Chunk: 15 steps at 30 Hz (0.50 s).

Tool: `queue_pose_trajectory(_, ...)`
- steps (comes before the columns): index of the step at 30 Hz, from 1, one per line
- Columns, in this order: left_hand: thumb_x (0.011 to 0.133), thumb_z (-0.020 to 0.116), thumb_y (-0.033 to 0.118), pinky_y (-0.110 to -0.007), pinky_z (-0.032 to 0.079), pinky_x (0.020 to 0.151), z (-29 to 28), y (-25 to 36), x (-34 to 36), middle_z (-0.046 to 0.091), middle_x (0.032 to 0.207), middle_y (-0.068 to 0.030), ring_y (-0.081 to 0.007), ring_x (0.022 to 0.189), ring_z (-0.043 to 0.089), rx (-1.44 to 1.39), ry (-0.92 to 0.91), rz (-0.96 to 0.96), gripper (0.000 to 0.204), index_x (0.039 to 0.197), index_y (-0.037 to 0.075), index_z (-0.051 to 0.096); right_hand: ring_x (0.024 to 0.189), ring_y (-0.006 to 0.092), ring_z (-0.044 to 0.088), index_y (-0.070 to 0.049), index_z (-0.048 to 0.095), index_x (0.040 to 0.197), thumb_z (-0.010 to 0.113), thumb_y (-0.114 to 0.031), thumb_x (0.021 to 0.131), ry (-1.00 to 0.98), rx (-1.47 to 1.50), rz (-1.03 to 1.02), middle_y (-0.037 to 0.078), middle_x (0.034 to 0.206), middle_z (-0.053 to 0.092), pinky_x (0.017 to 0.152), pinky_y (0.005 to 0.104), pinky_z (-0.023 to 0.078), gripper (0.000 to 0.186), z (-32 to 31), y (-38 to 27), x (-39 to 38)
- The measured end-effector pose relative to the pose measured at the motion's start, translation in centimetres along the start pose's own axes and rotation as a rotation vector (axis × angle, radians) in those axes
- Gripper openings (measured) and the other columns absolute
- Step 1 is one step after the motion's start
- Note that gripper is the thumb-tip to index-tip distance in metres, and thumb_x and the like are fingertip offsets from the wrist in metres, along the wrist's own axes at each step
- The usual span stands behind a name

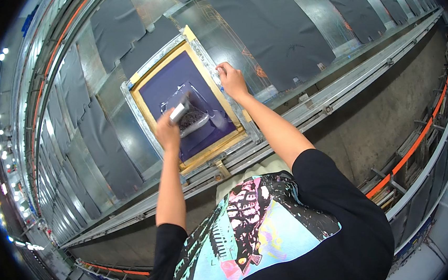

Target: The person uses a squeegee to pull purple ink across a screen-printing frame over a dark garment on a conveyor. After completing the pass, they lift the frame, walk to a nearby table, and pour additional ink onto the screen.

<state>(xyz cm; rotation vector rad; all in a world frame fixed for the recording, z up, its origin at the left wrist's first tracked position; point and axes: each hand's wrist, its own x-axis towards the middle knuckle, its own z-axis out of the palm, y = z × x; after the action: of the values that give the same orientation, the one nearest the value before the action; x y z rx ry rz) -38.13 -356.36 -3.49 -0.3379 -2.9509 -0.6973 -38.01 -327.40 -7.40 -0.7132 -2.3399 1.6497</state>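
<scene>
A screen-printing frame (148,128) with a metal outer rim, yellow wooden inner edge and dark blue mesh lies on the long printing table. My left hand (167,131) is closed on the handle of a squeegee (184,111) whose blade rests on the mesh, over a grey smear of ink (196,122). Along the frame's right rim, near the far corner, my right hand (231,79) presses down with its fingers curled on the edge.
Dark fabric panels (273,25) lie in rows on the shiny metal table, both to the left and right of the frame. A metal rail (336,97) runs along the table's near edge. A second table with orange trim (419,140) stands at right.
</scene>
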Motion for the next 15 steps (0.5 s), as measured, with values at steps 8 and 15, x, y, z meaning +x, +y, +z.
queue_pose_trajectory(8, 0.074, 0.059, -0.010, -0.044, 0.055, 0.086, 3.1, 1.0, -3.2, 0.078, 0.106, -0.0045, -0.0289, 0.101, 0.072, 0.073, 0.012, 0.097, 0.047, 0.106, 0.019, 0.078, 0.087, 0.0449, 0.070, -0.009, 0.071, 0.111, 0.059, -0.027, 0.103, 0.002, -0.010, -0.061, 0.022, 0.085, 0.072, 0.077, 0.0496, 0.053, 0.023, 1.0, 2.3, 1.1)
queue_pose_trajectory(15, 0.078, 0.061, -0.005, -0.044, 0.056, 0.095, 0.9, 3.9, -10.2, 0.077, 0.114, -0.0092, -0.0295, 0.111, 0.071, -0.126, -0.009, 0.180, 0.037, 0.106, 0.011, 0.076, 0.103, 0.0265, 0.067, -0.003, 0.069, 0.118, 0.061, -0.024, 0.103, -0.076, -0.033, -0.254, 0.015, 0.110, 0.072, 0.094, 0.0388, 0.050, 0.027, -2.0, 6.9, 6.1)
